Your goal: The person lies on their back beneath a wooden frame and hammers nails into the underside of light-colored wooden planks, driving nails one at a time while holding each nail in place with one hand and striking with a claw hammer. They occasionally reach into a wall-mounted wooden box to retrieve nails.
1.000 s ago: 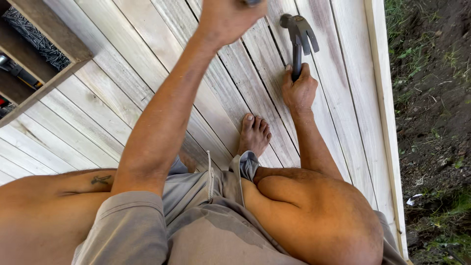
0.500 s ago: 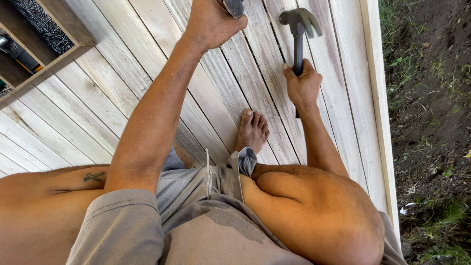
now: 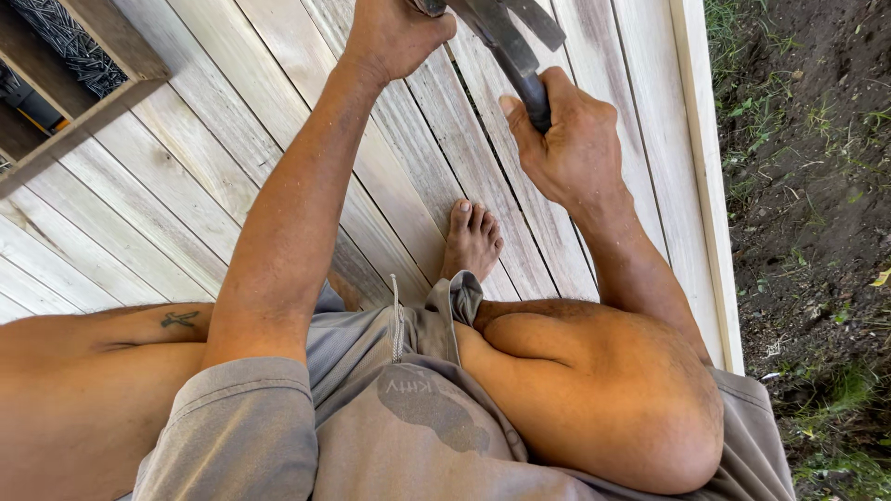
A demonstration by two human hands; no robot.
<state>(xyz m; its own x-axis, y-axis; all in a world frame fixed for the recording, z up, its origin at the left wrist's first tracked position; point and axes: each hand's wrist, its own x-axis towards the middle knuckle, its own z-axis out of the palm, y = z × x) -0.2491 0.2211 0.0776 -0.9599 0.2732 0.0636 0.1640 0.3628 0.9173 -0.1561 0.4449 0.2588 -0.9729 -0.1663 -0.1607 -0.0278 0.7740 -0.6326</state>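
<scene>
knees: bent up on grey shorts (image 3: 390,417), a squat kept close over the work
bare foot (image 3: 473,243): planted flat on pale deck boards (image 3: 158,213) for balance
right hand (image 3: 568,148): fist closed round hammer (image 3: 516,57) handle, head tilted up at frame top
left hand (image 3: 394,35): pressed down at top edge, fingers curled; contents cannot be told
wooden box (image 3: 111,56): nails kept at far left, within reach

Right hand (image 3: 568,144): your fist wraps the hammer (image 3: 509,42) handle, top centre.
Left hand (image 3: 394,35): pressed on deck boards (image 3: 186,176), top.
</scene>
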